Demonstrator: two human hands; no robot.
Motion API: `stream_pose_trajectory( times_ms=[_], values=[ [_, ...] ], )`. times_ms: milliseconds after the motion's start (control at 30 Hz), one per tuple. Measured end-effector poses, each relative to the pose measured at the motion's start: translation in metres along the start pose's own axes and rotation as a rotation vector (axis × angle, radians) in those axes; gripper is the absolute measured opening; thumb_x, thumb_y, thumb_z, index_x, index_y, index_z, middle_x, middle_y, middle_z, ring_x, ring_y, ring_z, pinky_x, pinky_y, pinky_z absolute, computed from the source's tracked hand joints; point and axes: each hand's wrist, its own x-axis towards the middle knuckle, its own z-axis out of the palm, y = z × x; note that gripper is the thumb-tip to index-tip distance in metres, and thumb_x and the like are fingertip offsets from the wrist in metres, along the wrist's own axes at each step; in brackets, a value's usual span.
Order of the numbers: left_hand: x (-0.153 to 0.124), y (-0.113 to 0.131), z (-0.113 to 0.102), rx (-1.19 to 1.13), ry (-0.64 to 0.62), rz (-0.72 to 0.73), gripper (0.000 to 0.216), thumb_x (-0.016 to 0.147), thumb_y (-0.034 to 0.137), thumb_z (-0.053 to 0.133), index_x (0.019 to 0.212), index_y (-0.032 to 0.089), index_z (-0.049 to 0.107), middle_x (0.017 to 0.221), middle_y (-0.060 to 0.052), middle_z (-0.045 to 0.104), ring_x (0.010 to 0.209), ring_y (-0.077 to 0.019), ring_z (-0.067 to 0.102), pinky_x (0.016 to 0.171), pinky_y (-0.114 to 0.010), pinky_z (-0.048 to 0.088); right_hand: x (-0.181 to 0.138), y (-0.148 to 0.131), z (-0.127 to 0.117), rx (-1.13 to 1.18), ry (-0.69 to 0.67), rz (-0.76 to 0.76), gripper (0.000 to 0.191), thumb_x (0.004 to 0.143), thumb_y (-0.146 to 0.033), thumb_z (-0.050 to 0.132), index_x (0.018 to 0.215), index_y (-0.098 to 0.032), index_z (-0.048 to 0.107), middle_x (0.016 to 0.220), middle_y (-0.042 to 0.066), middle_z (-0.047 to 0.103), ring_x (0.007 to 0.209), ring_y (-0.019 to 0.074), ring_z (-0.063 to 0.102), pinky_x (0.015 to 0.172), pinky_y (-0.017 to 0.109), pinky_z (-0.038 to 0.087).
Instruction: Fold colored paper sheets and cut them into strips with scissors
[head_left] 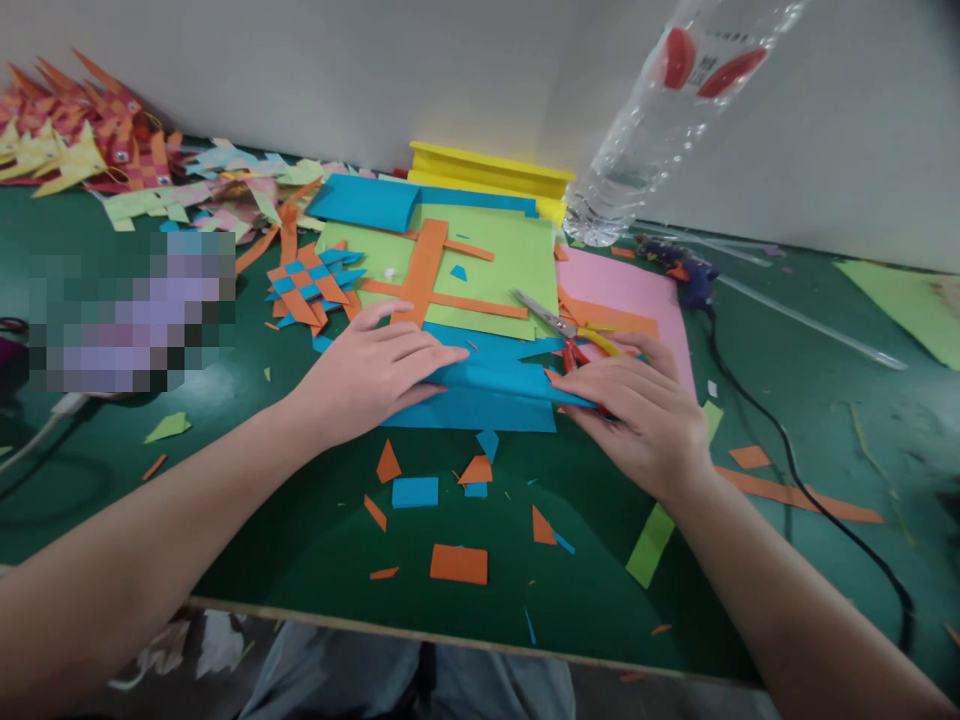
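- Nearest to me, on the dark green tabletop (315, 540), lie loose paper offcuts: an orange rectangular scrap (458, 563), a small blue rectangular scrap (415, 491) and a light green paper strip (649, 545)
- Just beyond them I see the folded blue paper sheet (472, 405), lying flat on the tabletop between both hands, its fold running left to right
- My left hand (375, 365) lies palm down on the left part of that sheet, fingers (427, 355) stretched out flat and pressing on the fold, gripping nothing
- My right hand (637, 410) rests on the sheet's right end with its fingers (585, 385) bent down onto the fold; the thumb is hidden, so I cannot tell whether it pinches the paper
- Just behind the right hand lie the metal scissors with yellow and red handles (559, 325), blades pointing left and away
- Further back is a light green paper sheet (510, 260) with orange paper strips (424, 270) crossed on it, and a pink paper sheet (622, 285) to its right
- Left of the green sheet sits a woven blue and orange paper piece (311, 285)
- Right of the pink sheet lies a dark blue glue gun (686, 270); its black cable (787, 450) runs towards me
- Against the wall stand a yellow folded card (487, 170) and a clear plastic bottle (660, 110), tilted
- In the far left corner is a heap of woven paper fish in red, orange and yellow (75, 140)
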Motion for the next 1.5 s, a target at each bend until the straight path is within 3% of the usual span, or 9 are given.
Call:
stream_pose_trajectory(
  times_ms=[367,733,1000,1500],
  values=[
    [-0.0001,0.0019,0.0007,-0.054,-0.052,0.003,0.041,0.100,0.044,0.046,0.127,0.016,0.055,0.117,-0.010,0.069,0.107,-0.0231,0.064,0.108,-0.042,0.035,-0.0040,0.0012,-0.0017,-0.020,0.035,-0.025,0.025,0.085,-0.012,0.065,0.099,-0.032,0.068,0.092,-0.002,0.076,0.083,0.0193,0.070,0.098,0.048,0.048],
    [0.0015,0.0038,-0.0019,-0.106,-0.063,-0.006,0.035,0.100,0.038,0.048,0.127,0.017,0.055,0.127,-0.009,0.065,0.114,-0.0226,0.061,0.111,-0.041,0.032,-0.0025,0.0003,-0.0030,-0.017,0.033,-0.044,0.028,0.085,-0.008,0.062,0.100,-0.032,0.068,0.092,-0.001,0.076,0.083,0.0193,0.069,0.095,0.046,0.049],
    [0.0024,0.0033,-0.0003,-0.061,0.077,0.078,0.022,0.098,0.029,0.055,0.116,0.016,0.060,0.110,-0.006,0.074,0.097,-0.0205,0.070,0.105,-0.043,0.038,-0.0002,0.0031,0.0008,-0.008,0.113,-0.119,0.026,0.081,-0.006,0.068,0.099,-0.025,0.068,0.088,0.002,0.076,0.079,0.0190,0.069,0.092,0.045,0.051],
    [0.0023,0.0025,-0.0037,-0.011,0.076,0.108,0.024,0.098,0.012,0.044,0.117,0.015,0.059,0.106,-0.006,0.075,0.090,-0.0169,0.073,0.112,-0.046,0.039,0.0008,0.0024,0.0011,-0.015,0.114,-0.135,0.031,0.080,-0.011,0.071,0.105,-0.027,0.064,0.088,0.003,0.075,0.078,0.0209,0.070,0.090,0.048,0.051]
  ],
)
